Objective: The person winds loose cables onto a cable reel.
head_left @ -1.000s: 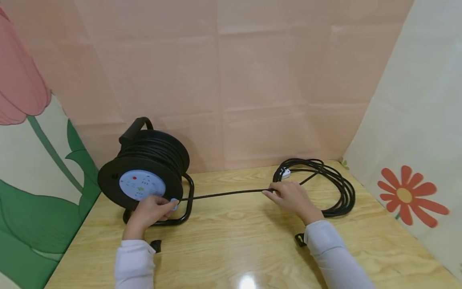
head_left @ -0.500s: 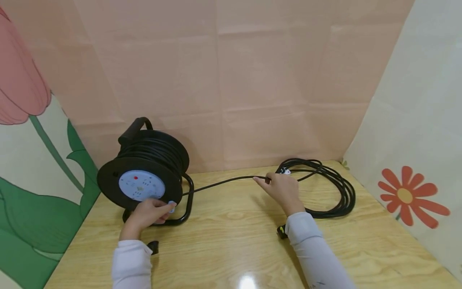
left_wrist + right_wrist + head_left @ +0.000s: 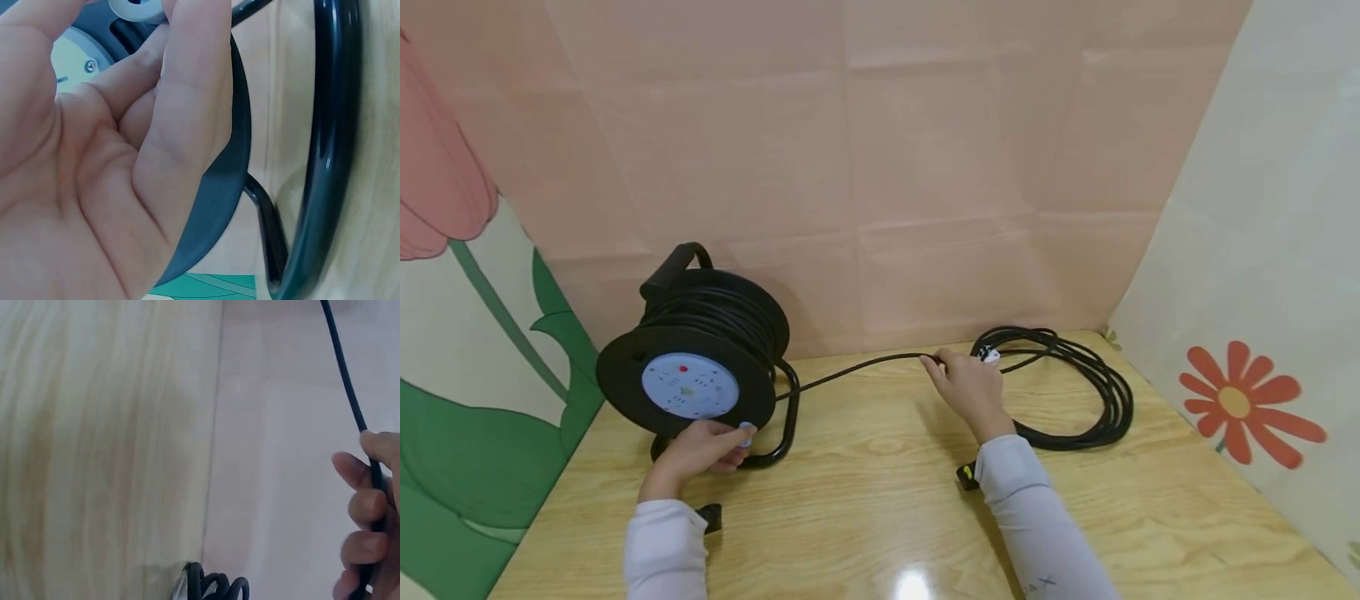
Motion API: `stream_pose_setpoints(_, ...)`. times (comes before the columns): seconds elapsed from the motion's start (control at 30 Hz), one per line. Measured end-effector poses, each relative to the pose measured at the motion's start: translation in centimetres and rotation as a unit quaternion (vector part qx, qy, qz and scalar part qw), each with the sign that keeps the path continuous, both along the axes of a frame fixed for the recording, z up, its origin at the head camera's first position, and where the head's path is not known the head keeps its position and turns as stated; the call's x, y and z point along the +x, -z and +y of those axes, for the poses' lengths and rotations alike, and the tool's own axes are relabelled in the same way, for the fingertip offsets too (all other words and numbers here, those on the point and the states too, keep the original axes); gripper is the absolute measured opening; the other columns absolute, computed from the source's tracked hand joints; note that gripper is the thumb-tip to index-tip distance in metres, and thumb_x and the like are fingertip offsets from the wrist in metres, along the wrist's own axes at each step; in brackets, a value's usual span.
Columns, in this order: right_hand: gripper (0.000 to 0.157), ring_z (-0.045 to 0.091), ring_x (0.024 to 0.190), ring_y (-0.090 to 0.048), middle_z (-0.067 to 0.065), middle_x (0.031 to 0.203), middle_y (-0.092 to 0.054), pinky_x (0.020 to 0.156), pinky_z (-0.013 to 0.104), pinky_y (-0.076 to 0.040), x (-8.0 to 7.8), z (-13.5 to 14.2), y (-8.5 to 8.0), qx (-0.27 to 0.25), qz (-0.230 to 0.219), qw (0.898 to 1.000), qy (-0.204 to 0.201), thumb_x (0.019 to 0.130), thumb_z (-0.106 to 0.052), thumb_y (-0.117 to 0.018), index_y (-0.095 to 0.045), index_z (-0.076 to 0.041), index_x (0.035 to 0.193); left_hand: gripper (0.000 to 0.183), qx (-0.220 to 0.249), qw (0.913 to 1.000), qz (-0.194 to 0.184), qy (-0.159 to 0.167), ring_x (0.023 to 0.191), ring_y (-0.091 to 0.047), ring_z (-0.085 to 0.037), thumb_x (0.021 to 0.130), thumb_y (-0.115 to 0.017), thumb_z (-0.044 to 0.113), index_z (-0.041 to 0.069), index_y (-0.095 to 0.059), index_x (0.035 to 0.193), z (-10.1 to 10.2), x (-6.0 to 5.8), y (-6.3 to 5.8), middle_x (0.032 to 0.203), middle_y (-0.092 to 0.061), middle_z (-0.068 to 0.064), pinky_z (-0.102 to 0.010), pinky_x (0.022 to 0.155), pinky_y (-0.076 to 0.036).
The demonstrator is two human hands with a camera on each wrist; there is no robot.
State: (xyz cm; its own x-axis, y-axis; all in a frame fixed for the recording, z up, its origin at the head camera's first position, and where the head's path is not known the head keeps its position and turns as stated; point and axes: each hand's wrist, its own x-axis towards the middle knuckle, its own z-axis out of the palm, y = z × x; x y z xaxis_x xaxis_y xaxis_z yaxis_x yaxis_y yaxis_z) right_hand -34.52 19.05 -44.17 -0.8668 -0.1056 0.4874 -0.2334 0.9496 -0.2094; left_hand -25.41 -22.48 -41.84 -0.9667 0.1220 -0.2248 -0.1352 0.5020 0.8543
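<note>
A black cable reel (image 3: 617, 375) with a pale blue socket panel (image 3: 690, 386) stands at the table's left. My left hand (image 3: 694, 457) pinches the light blue winding knob (image 3: 747, 433) at the lower right of its front disc; in the left wrist view this knob (image 3: 139, 9) shows at the top edge. Black cable (image 3: 859, 365) runs from the reel, sagging slightly, to my right hand (image 3: 968, 387). That hand grips it, fingers curled round the cable (image 3: 345, 375) in the right wrist view. Behind the right hand, the loose cable coil (image 3: 1111, 387) lies with a white plug (image 3: 990, 356).
The reel's black tube stand (image 3: 792, 417) rests on the wooden table (image 3: 850, 517). A pink backdrop (image 3: 880, 167) rises behind, with a flower-printed sheet (image 3: 1240, 250) at the right. Dark camera straps show at both wrists.
My right hand has moved left toward the reel with the cable, which has gone from taut to gently curved. The left hand has carried the knob slightly down and left, turning the disc.
</note>
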Motion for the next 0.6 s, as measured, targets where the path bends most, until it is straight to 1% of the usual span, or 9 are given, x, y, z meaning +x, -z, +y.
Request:
stream_pose_setpoints(0.07, 0.046, 0.016, 0.041, -0.039, -0.005, 0.051, -0.051, 0.04, 0.04, -0.034, 0.0, -0.1, 0.1, -0.002, 0.024, 1.0, 0.016, 0.099, -0.058, -0.053, -0.075, -0.018, 0.097, 0.047, 0.011, 0.9999, -0.004, 0.01, 0.078, -0.068, -0.019, 0.099, -0.064, 0.036, -0.011, -0.068, 0.104, -0.2, 0.0, 0.2, 0.089, -0.071, -0.011, -0.038, 0.074, -0.06)
stream_pose_setpoints(0.17, 0.05, 0.014, 0.037, -0.029, -0.004, 0.043, -0.04, 0.037, 0.032, -0.021, 0.1, -0.1, 0.5, 0.005, 0.05, 0.998, 0.034, 0.095, -0.062, -0.057, -0.075, -0.016, 0.086, 0.049, 0.023, 0.9994, -0.009, 0.025, 0.077, -0.068, -0.018, 0.1, -0.061, 0.037, -0.011, -0.069, 0.104, -0.5, 0.0, 0.6, 0.089, -0.071, -0.011, -0.036, 0.073, -0.06)
stream_pose_setpoints(0.23, 0.052, 0.014, 0.037, -0.027, -0.004, 0.041, -0.036, 0.037, 0.03, -0.017, 0.1, 0.0, 0.7, 0.012, 0.055, 0.998, 0.038, 0.092, -0.064, -0.059, -0.075, -0.015, 0.082, 0.05, 0.021, 0.9995, -0.009, 0.024, 0.078, -0.067, -0.018, 0.1, -0.061, 0.039, -0.01, -0.07, 0.104, -0.8, -0.1, 1.0, 0.09, -0.07, -0.011, -0.035, 0.073, -0.06)
stream_pose_setpoints(0.27, 0.052, 0.014, 0.036, -0.027, -0.004, 0.041, -0.036, 0.037, 0.029, -0.017, 0.1, 0.1, 0.8, 0.013, 0.05, 0.998, 0.036, 0.092, -0.064, -0.059, -0.075, -0.015, 0.081, 0.05, 0.021, 0.9995, -0.01, 0.021, 0.078, -0.067, -0.018, 0.1, -0.061, 0.04, -0.01, -0.07, 0.105, -1.0, -0.1, 1.3, 0.091, -0.07, -0.012, -0.035, 0.074, -0.06)
stream_pose_setpoints(0.33, 0.051, 0.015, 0.037, -0.031, -0.005, 0.043, -0.039, 0.037, 0.03, -0.02, 0.1, 0.1, 1.0, 0.012, 0.029, 0.999, 0.024, 0.094, -0.062, -0.059, -0.073, -0.015, 0.081, 0.052, 0.021, 0.9995, -0.007, 0.021, 0.08, -0.067, -0.018, 0.1, -0.061, 0.041, -0.009, -0.071, 0.108, -1.3, -0.3, 1.8, 0.093, -0.07, -0.012, -0.035, 0.075, -0.06)
stream_pose_setpoints(0.47, 0.042, 0.019, 0.044, -0.042, -0.003, 0.052, -0.049, 0.04, 0.034, -0.032, -0.1, 0.0, 0.9, 0.003, -0.014, 1.0, -0.004, 0.101, -0.051, -0.053, -0.068, -0.014, 0.089, 0.054, 0.028, 0.9994, 0.003, 0.021, 0.082, -0.068, -0.02, 0.099, -0.062, 0.043, -0.009, -0.071, 0.11, -1.9, -0.6, 2.7, 0.095, -0.071, -0.013, -0.035, 0.076, -0.059)
stream_pose_setpoints(0.53, 0.038, 0.021, 0.047, -0.045, -0.002, 0.057, -0.052, 0.042, 0.036, -0.035, -0.2, 0.0, 0.8, 0.005, -0.013, 1.0, -0.015, 0.103, -0.046, -0.051, -0.067, -0.013, 0.092, 0.054, 0.032, 0.9993, 0.007, 0.019, 0.082, -0.068, -0.021, 0.098, -0.062, 0.043, -0.009, -0.07, 0.109, -2.2, -0.7, 3.0, 0.095, -0.071, -0.013, -0.035, 0.075, -0.059)
stream_pose_setpoints(0.6, 0.035, 0.021, 0.047, -0.046, -0.002, 0.057, -0.053, 0.042, 0.037, -0.036, -0.2, -0.1, 0.7, 0.006, -0.002, 1.0, -0.023, 0.103, -0.043, -0.051, -0.066, -0.014, 0.092, 0.054, 0.034, 0.9993, 0.009, 0.012, 0.081, -0.068, -0.021, 0.098, -0.063, 0.043, -0.009, -0.07, 0.108, -2.4, -0.8, 3.1, 0.094, -0.071, -0.013, -0.033, 0.074, -0.059)
